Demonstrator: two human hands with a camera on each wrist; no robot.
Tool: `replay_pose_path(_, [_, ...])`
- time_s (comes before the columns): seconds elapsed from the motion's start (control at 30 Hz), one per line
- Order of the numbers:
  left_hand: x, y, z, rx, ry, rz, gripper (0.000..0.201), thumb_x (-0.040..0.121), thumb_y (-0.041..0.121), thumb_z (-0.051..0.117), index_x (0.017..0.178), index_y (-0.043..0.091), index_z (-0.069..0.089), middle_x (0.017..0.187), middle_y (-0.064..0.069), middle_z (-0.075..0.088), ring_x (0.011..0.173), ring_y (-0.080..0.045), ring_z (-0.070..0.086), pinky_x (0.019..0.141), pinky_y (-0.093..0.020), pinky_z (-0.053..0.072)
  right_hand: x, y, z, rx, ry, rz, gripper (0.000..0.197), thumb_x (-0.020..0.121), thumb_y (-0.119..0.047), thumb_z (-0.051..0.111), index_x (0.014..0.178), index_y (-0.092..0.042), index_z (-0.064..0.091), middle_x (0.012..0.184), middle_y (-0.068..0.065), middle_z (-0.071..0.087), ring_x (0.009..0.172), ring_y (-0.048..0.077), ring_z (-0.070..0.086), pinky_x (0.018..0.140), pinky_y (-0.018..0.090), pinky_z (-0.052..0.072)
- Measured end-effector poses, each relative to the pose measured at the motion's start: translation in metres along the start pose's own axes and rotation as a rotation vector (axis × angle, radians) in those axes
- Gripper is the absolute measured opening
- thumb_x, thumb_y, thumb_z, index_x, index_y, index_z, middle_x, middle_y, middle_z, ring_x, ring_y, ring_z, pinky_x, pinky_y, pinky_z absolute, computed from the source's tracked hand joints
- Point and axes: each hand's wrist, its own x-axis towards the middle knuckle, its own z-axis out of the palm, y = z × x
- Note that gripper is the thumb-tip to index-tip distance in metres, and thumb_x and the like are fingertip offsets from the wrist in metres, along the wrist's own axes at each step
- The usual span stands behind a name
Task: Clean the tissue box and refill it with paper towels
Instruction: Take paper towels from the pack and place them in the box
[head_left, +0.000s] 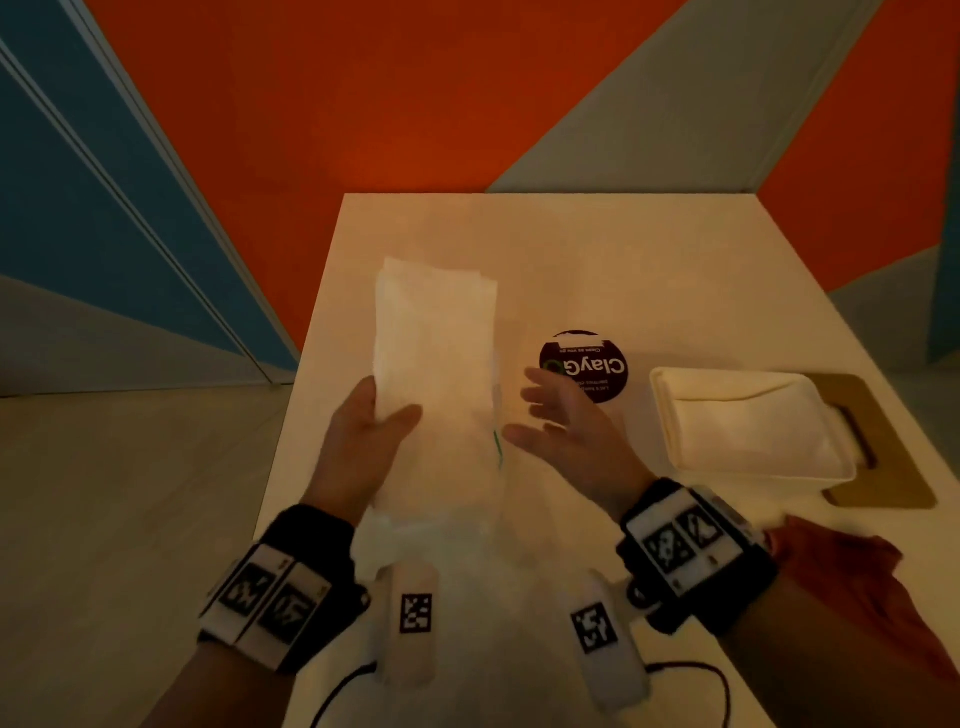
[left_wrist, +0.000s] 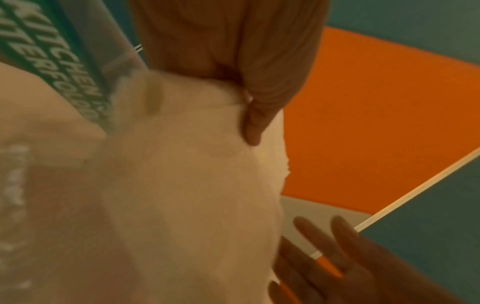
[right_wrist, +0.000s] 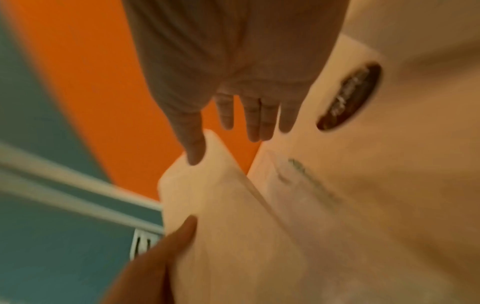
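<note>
My left hand (head_left: 371, 431) grips a tall stack of white paper towels (head_left: 436, 364) over the near left part of the white table (head_left: 649, 260), thumb across the front. In the left wrist view that thumb (left_wrist: 255, 125) presses the stack (left_wrist: 197, 185), beside a clear wrapper with green print (left_wrist: 64, 67). My right hand (head_left: 558, 415) hovers open just right of the stack, fingers spread; the right wrist view shows its fingers (right_wrist: 257, 121) straight and the stack (right_wrist: 221, 216) below them. The white tissue box (head_left: 748, 421) stands open at the right, with white paper inside.
A tan lid with a slot (head_left: 878, 447) lies under and behind the box. A dark round sticker (head_left: 584, 366) is on the table centre. A reddish cloth (head_left: 852, 571) lies at the near right. Clear wrapper plastic (head_left: 467, 561) hangs below the stack. The wall is orange.
</note>
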Motion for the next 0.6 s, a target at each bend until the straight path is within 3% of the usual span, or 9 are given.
replay_pose_path(0.07, [-0.013,0.01,0.001,-0.201,-0.088,-0.008,0.033,0.086,0.004,0.051,0.108,0.028,0.054,0.103,0.006,0.063,0.094,-0.016,0.061,0.071,-0.03,0.054,0.008,-0.009,0.004,0.36,-0.029,0.12,0.06,0.081,-0.009,0.064,0.133,-0.017,0.035,0.114,0.001,0.053,0.104,0.016,0.054,0.086,0.031,0.048])
replay_pose_path(0.13, [-0.02,0.014,0.01,-0.326,-0.13,-0.022,0.037,0.085,0.002,0.05,0.114,0.025,0.052,0.109,0.001,0.063,0.096,-0.019,0.061,0.067,-0.03,0.057,0.009,-0.018,0.011,0.564,-0.057,0.163,0.052,0.08,-0.003,0.062,0.127,-0.011,0.043,0.11,0.008,0.061,0.095,0.021,0.061,0.079,0.034,0.053])
replay_pose_path(0.23, [-0.026,0.014,0.029,-0.398,-0.06,-0.036,0.041,0.085,0.004,0.05,0.124,0.017,0.048,0.108,-0.004,0.063,0.094,-0.022,0.061,0.066,-0.029,0.057,0.003,-0.019,0.024,0.509,-0.05,0.122,0.044,0.078,-0.002,0.064,0.119,-0.01,0.054,0.109,0.011,0.064,0.099,0.028,0.062,0.084,0.037,0.053])
replay_pose_path(0.33, [-0.032,0.01,0.042,-0.464,0.002,-0.044,0.038,0.086,0.007,0.05,0.123,0.017,0.05,0.108,-0.005,0.064,0.092,-0.023,0.063,0.063,-0.028,0.061,-0.001,-0.01,0.022,0.468,-0.007,0.165,0.044,0.077,-0.003,0.065,0.118,-0.014,0.054,0.112,0.009,0.064,0.101,0.027,0.062,0.085,0.041,0.053])
replay_pose_path(0.4, [-0.036,0.008,0.05,-0.476,0.047,-0.051,0.034,0.087,0.009,0.049,0.119,0.021,0.053,0.11,-0.004,0.064,0.096,-0.026,0.062,0.067,-0.035,0.061,-0.006,-0.002,0.011,0.484,-0.017,0.228,0.047,0.075,-0.002,0.065,0.119,-0.014,0.053,0.116,0.013,0.063,0.1,0.03,0.061,0.087,0.049,0.052])
replay_pose_path(0.47, [-0.039,0.011,0.061,-0.541,0.079,-0.052,0.029,0.088,0.01,0.048,0.111,0.026,0.056,0.106,0.0,0.064,0.099,-0.027,0.061,0.072,-0.045,0.058,-0.015,0.006,-0.002,0.529,-0.068,0.265,0.045,0.076,0.002,0.062,0.117,-0.015,0.054,0.114,0.013,0.063,0.097,0.032,0.06,0.084,0.05,0.052])
replay_pose_path(0.6, [-0.039,0.028,0.087,-0.699,-0.01,-0.05,0.035,0.088,0.007,0.044,0.119,0.021,0.052,0.114,-0.004,0.063,0.101,-0.027,0.061,0.077,-0.045,0.055,-0.038,0.019,-0.038,0.519,-0.086,0.246,0.035,0.079,0.004,0.058,0.098,-0.026,0.06,0.097,0.001,0.066,0.087,0.022,0.063,0.071,0.044,0.057])
